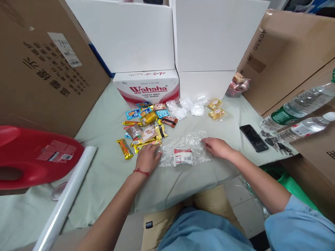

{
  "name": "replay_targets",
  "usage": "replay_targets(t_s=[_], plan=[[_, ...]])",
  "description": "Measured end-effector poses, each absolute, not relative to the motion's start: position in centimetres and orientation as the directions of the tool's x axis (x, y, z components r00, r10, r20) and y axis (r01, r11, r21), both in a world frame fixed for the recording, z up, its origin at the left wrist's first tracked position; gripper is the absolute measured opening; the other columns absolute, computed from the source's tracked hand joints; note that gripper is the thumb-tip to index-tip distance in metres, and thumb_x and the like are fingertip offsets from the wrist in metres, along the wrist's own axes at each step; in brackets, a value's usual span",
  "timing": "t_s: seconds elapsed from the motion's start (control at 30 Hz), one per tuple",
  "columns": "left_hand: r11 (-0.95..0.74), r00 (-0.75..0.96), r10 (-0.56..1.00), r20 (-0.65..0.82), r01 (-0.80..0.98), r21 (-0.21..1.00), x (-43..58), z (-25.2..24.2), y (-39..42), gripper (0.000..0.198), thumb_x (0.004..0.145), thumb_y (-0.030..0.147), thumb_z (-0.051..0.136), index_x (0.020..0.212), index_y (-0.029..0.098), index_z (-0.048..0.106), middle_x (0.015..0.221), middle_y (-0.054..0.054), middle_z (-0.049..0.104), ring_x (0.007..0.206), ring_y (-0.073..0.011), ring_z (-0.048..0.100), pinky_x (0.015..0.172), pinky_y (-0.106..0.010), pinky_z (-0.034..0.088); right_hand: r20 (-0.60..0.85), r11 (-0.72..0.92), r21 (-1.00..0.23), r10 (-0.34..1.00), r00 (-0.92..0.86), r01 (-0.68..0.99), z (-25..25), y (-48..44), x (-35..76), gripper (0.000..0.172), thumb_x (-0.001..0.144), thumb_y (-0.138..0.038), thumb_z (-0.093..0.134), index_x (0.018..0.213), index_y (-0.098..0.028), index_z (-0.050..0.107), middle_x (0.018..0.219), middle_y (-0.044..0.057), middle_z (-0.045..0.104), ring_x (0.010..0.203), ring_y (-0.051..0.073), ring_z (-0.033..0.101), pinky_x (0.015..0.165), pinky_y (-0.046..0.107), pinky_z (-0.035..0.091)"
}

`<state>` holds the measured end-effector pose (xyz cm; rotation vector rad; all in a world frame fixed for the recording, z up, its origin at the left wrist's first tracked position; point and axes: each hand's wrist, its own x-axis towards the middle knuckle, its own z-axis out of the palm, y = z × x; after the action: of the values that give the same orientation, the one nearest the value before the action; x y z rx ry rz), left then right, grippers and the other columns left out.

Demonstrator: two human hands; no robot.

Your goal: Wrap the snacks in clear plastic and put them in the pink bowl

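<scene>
A clear plastic bag [187,144] lies flat on the pale green table cloth [104,174], with a white and red wrapped snack [182,157] inside it near the front. My left hand [148,157] rests on the bag's left edge, fingers curled down onto the plastic. My right hand [217,147] presses on the bag's right edge, fingers bent and together. A heap of several wrapped snacks [146,125] lies just behind my left hand. A gold wrapped bar [125,149] lies to its left.
Crumpled clear bags [187,106] and two yellow snack packs [216,109] lie further back. A Wahaha carton [148,87], white boxes [214,42] and brown cartons [39,62] ring the table. A black phone [253,138], keys [274,143], two water bottles [295,108], a red jug [34,157] and a film roll [68,198] lie at the sides.
</scene>
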<state>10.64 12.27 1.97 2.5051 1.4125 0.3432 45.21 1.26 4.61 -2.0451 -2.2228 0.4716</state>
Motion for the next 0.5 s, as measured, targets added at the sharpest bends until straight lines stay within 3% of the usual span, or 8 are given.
replay_targets(t_s=[0.1,0.2,0.27,0.37,0.5], plan=[[-0.462,0.391,0.88,0.27,0.837,0.293,9.6,2.1,11.2,0.036,0.093,0.035,0.046,0.109,0.016,0.072,0.108,-0.014,0.071,0.106,-0.0303,0.062,0.098,-0.046,0.05,-0.188,-0.005,-0.154,0.982,-0.024,0.988,5.5,3.0,46.0,0.027,0.092,-0.022,0.061,0.117,-0.023,0.071,0.108,0.01,0.072,0.091,0.026,0.07,0.075,0.033,0.051],[-0.392,0.202,0.814,0.544,0.883,0.258,8.7,3.1,7.7,0.033,0.097,0.032,0.045,0.111,0.017,0.071,0.108,-0.015,0.068,0.107,-0.0296,0.061,0.099,-0.049,0.047,-0.066,0.024,-0.182,0.997,-0.037,0.983,6.5,4.9,45.6,0.025,0.098,-0.026,0.055,0.117,-0.021,0.07,0.108,0.01,0.071,0.099,0.026,0.067,0.082,0.033,0.049],[-0.471,0.235,0.757,0.609,0.843,0.26,9.5,3.8,4.9,0.029,0.096,0.025,0.049,0.115,0.02,0.07,0.105,-0.013,0.07,0.101,-0.0267,0.063,0.095,-0.046,0.048,-0.032,0.097,-0.221,0.994,-0.107,0.971,6.7,6.7,44.2,0.028,0.1,-0.027,0.053,0.122,-0.019,0.068,0.113,0.012,0.069,0.108,0.027,0.064,0.089,0.034,0.048],[-0.649,0.516,0.745,0.422,0.706,0.283,12.8,3.8,2.3,0.041,0.096,0.018,0.045,0.13,0.026,0.066,0.123,-0.009,0.072,0.102,-0.0233,0.064,0.093,-0.041,0.05,-0.075,0.168,-0.268,0.978,-0.195,0.949,6.0,9.4,40.8,0.04,0.099,-0.031,0.056,0.136,-0.017,0.059,0.126,0.014,0.065,0.118,0.029,0.058,0.094,0.036,0.047],[-0.629,0.614,0.776,0.144,0.737,0.245,17.0,2.1,2.1,0.047,0.095,0.015,0.044,0.136,0.024,0.064,0.14,-0.005,0.067,0.106,-0.0236,0.066,0.089,-0.04,0.054,-0.23,0.096,-0.309,0.958,-0.173,0.946,4.7,12.1,37.2,0.055,0.088,-0.032,0.073,0.138,-0.013,0.057,0.126,0.018,0.066,0.117,0.032,0.058,0.09,0.035,0.046]])
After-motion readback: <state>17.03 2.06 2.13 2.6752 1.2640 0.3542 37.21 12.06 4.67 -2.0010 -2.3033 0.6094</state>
